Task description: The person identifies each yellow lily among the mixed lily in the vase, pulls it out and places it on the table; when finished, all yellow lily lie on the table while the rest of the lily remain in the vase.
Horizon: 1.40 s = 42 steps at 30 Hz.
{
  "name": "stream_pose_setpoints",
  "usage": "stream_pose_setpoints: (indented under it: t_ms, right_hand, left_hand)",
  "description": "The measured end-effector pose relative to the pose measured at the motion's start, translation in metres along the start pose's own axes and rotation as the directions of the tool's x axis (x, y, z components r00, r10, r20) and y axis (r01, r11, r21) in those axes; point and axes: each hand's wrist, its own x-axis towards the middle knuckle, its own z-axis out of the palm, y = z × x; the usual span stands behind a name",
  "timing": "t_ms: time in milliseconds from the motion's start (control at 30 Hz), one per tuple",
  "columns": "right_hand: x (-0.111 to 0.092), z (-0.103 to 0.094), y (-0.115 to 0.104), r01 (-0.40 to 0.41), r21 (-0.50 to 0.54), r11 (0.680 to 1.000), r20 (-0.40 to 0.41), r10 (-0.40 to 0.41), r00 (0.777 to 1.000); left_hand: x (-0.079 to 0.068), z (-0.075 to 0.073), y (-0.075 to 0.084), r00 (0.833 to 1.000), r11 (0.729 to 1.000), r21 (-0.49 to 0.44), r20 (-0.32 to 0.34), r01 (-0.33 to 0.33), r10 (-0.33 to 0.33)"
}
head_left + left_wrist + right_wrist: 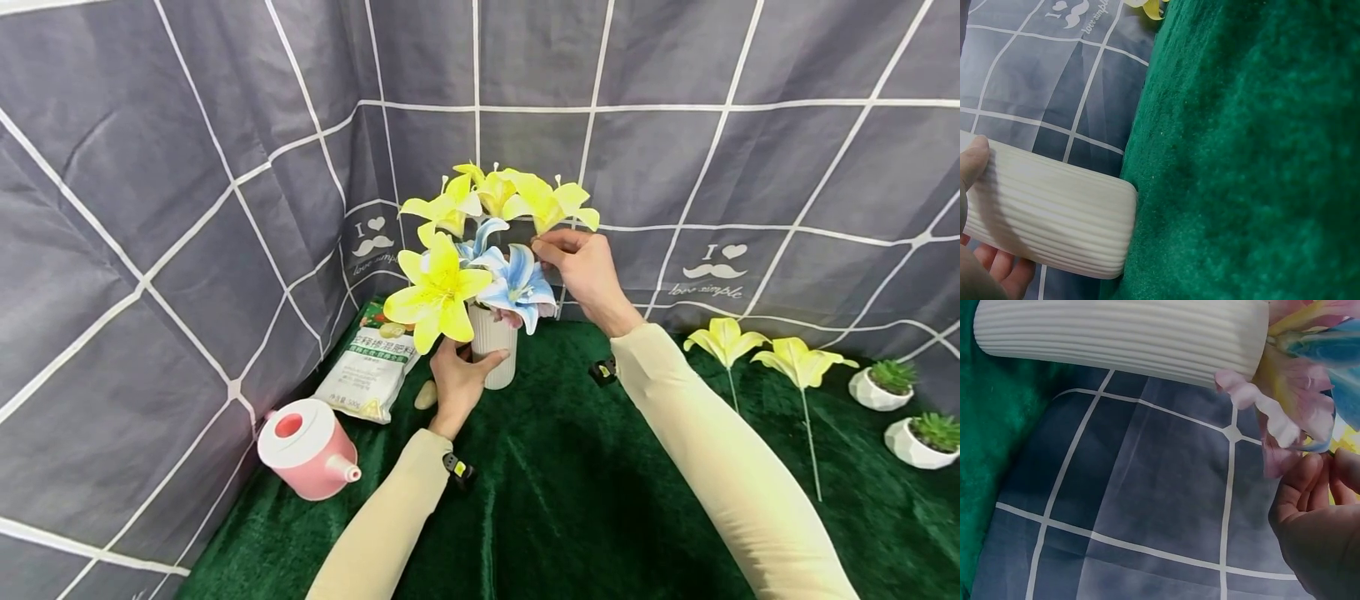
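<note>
On the green cloth [570, 483], head view, we log the white ribbed vase [497, 367] standing upright and filled with lilies, the left hand [459, 379] clamped round its side and the right hand [588, 271] with its fingertips together, pinching the outermost yellow lily [553, 202] just under the bloom, as far as we can tell. We judge toppling the chief risk: the wide blooms put the weight high, and the front yellow lily [438, 293] leans out above the left hand, so a sideways pull from the right with a slack left grip could tip everything. We also note the front blue lily [520, 283] close beneath the right fingers; a hasty downward push might crease its petals. A pebble [426, 395] lies just beside the left hand and could be knocked if that hand swings outward. Left wrist view: thumb on one side of the vase, fingers on the other, base meeting the cloth; we suspect the soft pile gives a poor footing and that the vase may turn within the grip. Right wrist view: a pink-petalled flower [1300, 387] droops past the rim next to the pinching fingers; we cannot make out where the held stem runs, so a careless tug could drag its neighbours along
</note>
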Motion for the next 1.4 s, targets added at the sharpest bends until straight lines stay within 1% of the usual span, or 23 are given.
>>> stream_pose_setpoints:
  t_ms: [100, 200, 333, 500, 600, 767, 1033, 1167, 1300, 1400]
  right_hand:
    - [0.000, -0.001, -0.002, 0.036, 0.046, 0.998, -0.003, -0.036, 0.999]
    - [-0.001, -0.002, -0.005, 0.065, 0.063, 0.996, 0.005, -0.066, 0.998]
    - [-0.003, -0.003, -0.005, 0.087, 0.045, 0.995, 0.013, -0.088, 0.996]
    - [-0.004, 0.002, -0.001, 0.083, -0.035, 0.996, 0.027, -0.082, 0.996]
    - [-0.005, 0.004, 0.000, 0.101, -0.071, 0.992, 0.018, -0.100, 0.995]
    - [-0.007, 0.004, -0.001, 0.142, -0.059, 0.988, -0.018, -0.144, 0.989]
    - [-0.008, -0.001, -0.009, 0.183, -0.008, 0.983, -0.057, -0.183, 0.981]
    - [-0.008, -0.002, -0.013, 0.197, 0.014, 0.980, -0.041, -0.196, 0.980]
    - [-0.009, -0.001, -0.014, 0.214, -0.021, 0.977, -0.013, -0.214, 0.977]
    - [-0.009, -0.001, -0.013, 0.235, -0.016, 0.972, -0.021, -0.235, 0.972]
  left_hand:
    - [-0.001, 0.000, 0.000, 1.000, 1.000, 0.006, -0.002, 0.010, -0.010]
    - [-0.001, 0.000, 0.001, 1.000, 1.000, 0.011, -0.001, 0.018, -0.018]
    - [-0.002, 0.000, 0.001, 1.000, 1.000, 0.017, 0.002, 0.026, -0.026]
    - [-0.001, -0.001, 0.001, 0.999, 0.999, 0.021, -0.006, 0.035, -0.035]
    - [-0.001, -0.001, 0.002, 0.999, 0.999, 0.017, -0.007, 0.039, -0.039]
    - [-0.002, -0.001, 0.003, 0.999, 0.999, 0.007, 0.000, 0.036, -0.036]
    - [-0.002, 0.000, 0.002, 1.000, 0.999, 0.035, 0.006, 0.024, -0.024]
    - [-0.001, 0.000, 0.003, 1.000, 0.999, 0.035, 0.004, 0.028, -0.029]
    - [-0.001, 0.000, 0.003, 1.000, 0.999, 0.029, 0.003, 0.029, -0.030]
    - [-0.001, 0.000, 0.003, 0.999, 0.999, 0.025, 0.006, 0.034, -0.034]
